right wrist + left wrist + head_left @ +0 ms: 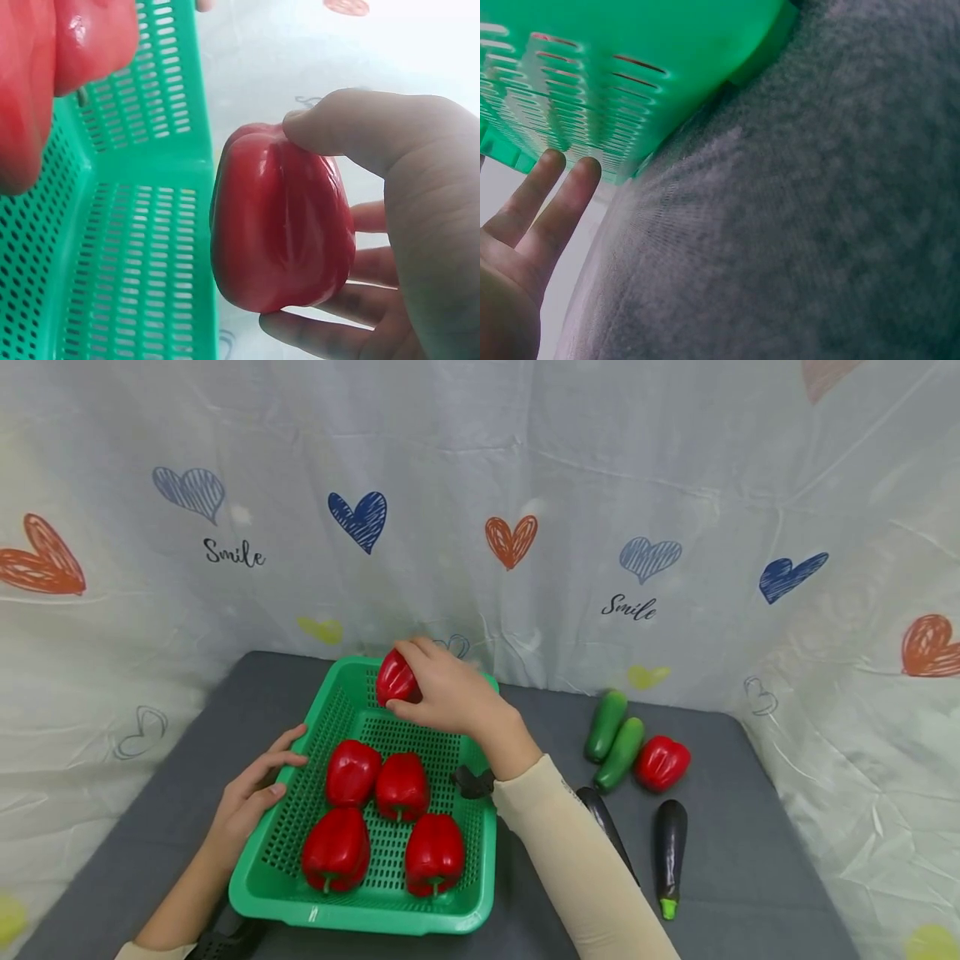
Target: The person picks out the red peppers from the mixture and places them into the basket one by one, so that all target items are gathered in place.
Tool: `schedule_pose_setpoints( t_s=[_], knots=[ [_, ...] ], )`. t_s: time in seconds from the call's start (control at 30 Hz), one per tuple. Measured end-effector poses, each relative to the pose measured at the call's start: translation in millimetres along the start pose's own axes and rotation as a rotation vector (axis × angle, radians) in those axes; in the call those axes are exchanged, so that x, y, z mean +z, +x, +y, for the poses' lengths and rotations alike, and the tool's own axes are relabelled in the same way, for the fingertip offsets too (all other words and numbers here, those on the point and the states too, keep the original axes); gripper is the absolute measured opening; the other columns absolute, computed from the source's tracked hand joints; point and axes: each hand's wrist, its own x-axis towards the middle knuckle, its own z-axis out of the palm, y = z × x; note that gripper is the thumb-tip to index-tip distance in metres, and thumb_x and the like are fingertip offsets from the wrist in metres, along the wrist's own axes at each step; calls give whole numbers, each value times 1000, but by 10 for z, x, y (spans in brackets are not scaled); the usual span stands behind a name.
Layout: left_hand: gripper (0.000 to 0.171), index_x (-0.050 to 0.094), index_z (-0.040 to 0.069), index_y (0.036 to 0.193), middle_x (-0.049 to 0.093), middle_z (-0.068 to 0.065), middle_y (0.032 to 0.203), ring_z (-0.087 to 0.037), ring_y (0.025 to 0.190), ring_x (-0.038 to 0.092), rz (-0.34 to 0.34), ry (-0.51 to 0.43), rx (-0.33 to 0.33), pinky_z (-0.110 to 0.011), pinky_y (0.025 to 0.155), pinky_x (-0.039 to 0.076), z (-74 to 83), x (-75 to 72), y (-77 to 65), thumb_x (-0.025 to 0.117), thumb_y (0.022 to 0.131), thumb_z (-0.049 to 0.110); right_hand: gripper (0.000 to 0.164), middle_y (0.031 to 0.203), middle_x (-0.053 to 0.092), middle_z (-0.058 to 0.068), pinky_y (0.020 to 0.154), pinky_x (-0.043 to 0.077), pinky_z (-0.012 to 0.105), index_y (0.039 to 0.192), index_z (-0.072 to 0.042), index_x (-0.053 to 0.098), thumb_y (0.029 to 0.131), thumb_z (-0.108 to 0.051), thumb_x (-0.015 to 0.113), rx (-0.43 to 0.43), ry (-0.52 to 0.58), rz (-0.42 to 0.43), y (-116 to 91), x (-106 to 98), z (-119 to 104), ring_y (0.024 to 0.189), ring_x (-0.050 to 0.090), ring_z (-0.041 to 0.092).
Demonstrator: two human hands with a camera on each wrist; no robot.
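Observation:
My right hand (446,689) grips a red bell pepper (394,680) over the far end of a green perforated basket (363,914). The right wrist view shows the thumb on top of this pepper (281,225) and the fingers around its other side. Lower in the basket lie several more red bell peppers (352,774), stems toward me. At the basket's left side, my left hand (251,793) rests with extended fingers against the rim. In the left wrist view, two straight fingers (566,206) lie near the basket's slotted outer wall (682,37).
Right of the basket, two cucumbers (619,753) lie beside another red bell pepper (662,763). Two eggplants (670,852) are nearer me, one partly behind my right sleeve (581,860). A white curtain with printed hearts (442,460) hangs behind the grey table (750,877).

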Motion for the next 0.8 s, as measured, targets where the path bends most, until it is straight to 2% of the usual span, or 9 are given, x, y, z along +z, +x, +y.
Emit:
schedule_pose_setpoints(
  t_s=[0.2,0.5,0.6,0.8],
  knots=[
    [38,57,-21,131,40,-20,172,-21,162,33,-2,-6,14,-24,120,30,15,2,12,35,100,-19,81,153,54,9,95,58,32,163,-4,44,98,-41,77,-27,5,-31,65,101,-34,129,57,21],
    [41,58,-22,128,43,-20,170,-23,160,36,7,-26,82,-24,119,32,-34,24,19,35,95,-24,79,156,53,8,101,55,29,163,-4,44,101,-42,75,-55,-1,-109,153,270,-65,135,55,21],
    [40,58,-22,129,43,-20,170,-22,160,36,6,-21,70,-24,119,32,-41,19,14,35,95,-24,80,159,52,9,104,55,31,164,-3,43,102,-43,75,-45,-4,-116,155,296,-59,139,54,22],
    [40,58,-21,130,42,-20,171,-21,161,34,2,-7,49,-24,120,31,-42,-4,12,36,97,-22,79,160,52,7,101,56,31,165,-6,43,102,-44,74,-19,9,-147,157,355,-44,138,54,22]
  ],
)
